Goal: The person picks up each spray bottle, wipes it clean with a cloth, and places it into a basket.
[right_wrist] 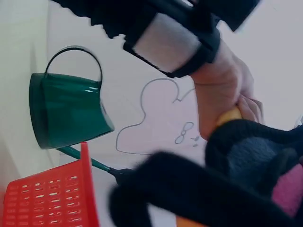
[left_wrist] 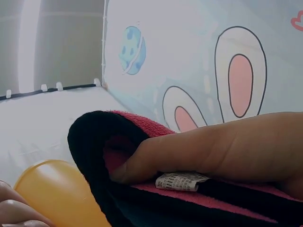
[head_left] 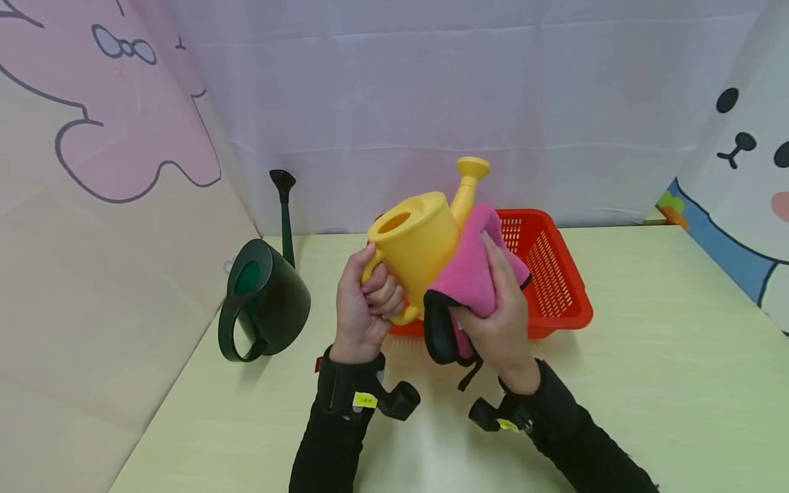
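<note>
In the head view my left hand [head_left: 368, 301] grips the handle of a yellow watering can [head_left: 419, 239], its fingers curled round it. The can is raised above the table, tilted, its spout pointing up to the right. My right hand [head_left: 502, 318] holds a pink cloth with black edging [head_left: 471, 274] against the can's right side. The cloth's dark underside and a small hanging loop show below. In the left wrist view the right thumb [left_wrist: 156, 153] presses into the folded cloth [left_wrist: 102, 137] beside a white label [left_wrist: 182, 181].
A red perforated basket [head_left: 555, 274] stands on the pale table [head_left: 666, 356] behind the hands. A dark green watering can [head_left: 277, 301] stands at the left, its long spout [head_left: 285, 219] upward. Printed curtains [head_left: 394, 89] close off the back and sides.
</note>
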{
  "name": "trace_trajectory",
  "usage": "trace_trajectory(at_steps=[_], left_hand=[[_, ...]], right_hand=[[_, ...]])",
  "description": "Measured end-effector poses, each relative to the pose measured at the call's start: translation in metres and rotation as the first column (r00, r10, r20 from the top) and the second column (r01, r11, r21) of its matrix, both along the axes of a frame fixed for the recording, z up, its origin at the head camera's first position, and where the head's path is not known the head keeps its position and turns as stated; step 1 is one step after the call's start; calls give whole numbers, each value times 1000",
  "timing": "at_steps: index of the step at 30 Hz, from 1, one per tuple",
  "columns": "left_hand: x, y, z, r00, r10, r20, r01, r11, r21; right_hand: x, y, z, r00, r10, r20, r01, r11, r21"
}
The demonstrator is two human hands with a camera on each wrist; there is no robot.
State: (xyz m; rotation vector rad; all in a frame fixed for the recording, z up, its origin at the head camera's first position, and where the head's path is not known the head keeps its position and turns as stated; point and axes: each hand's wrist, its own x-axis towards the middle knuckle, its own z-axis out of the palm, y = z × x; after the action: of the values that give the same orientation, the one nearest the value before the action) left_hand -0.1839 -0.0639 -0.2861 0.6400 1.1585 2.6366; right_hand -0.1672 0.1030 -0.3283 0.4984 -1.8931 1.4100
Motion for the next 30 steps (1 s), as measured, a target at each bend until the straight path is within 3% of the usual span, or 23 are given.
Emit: trace_trajectory(at_steps=[4,7,10,13,18,21,23,26,30], left_hand=[[-1,0,0,1000,13,-4,-13,1000,6],[-1,1,1,999,47,-4,-47,999,26],[-1,1,2,997,79,13,-80,996,45],[-2,0,2,997,72,36,-74,995,60],[-2,-1,2,998,40,48,-42,998,55],[-3,-1,2,998,37,47,-39,998,53],[-3,0,1,998,37,43,-39,998,56],[-3,1,0,999,36,21,-37,998,44],[-2,2,-1,1000,13,-12,-13,1000,16]], right_hand=[[1,-11,-6,984,-80,-158,93,993,72],[3,-22,-11,946,-158,-283,204,968,144],[6,-30,-15,901,-219,-375,314,925,213],[9,-36,-17,870,-243,-429,381,883,274],[13,-37,-19,855,-239,-461,416,846,333],[10,-34,-17,857,-232,-460,407,853,327],[8,-30,-15,874,-214,-436,367,879,305],[4,-21,-10,914,-167,-369,269,931,247],[-1,-7,-3,972,-46,-230,79,988,135]])
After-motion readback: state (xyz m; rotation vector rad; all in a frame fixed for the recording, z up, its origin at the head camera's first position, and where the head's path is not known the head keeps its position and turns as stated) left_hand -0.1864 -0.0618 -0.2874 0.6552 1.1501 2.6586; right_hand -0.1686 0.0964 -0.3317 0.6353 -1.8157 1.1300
